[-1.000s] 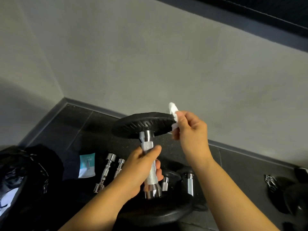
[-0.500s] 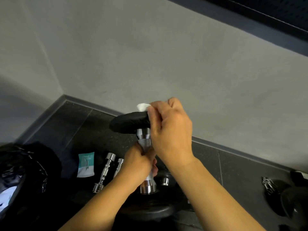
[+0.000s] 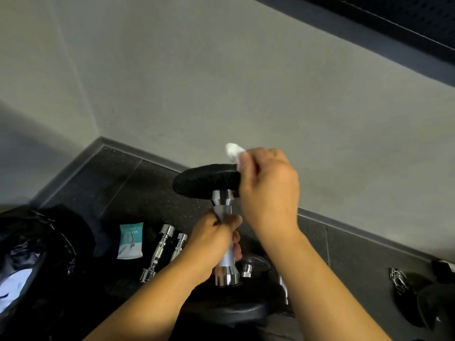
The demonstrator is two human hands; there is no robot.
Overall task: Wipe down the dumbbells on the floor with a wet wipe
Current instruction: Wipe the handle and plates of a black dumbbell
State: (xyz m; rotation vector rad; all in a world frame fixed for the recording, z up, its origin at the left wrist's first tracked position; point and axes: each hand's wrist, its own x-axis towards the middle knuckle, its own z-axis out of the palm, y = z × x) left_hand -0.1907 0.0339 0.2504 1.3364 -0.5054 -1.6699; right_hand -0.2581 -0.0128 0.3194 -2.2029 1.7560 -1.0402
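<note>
Gripping the upright dumbbell (image 3: 222,210) by its handle at 6 o'clock, the left hand (image 3: 214,239) is steadying it; the right hand (image 3: 268,190) is pinching the wadded wipe (image 3: 232,150), sweeping back across the top plate (image 3: 204,180) to its 2 o'clock rim, likely finishing that face

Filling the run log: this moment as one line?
left hand grips dumbbell handle | right hand holds wet wipe at upper plate rim | phase: wiping

Dim indoor light, dark floor shadows, slight motion blur, wide-angle distortion
</note>
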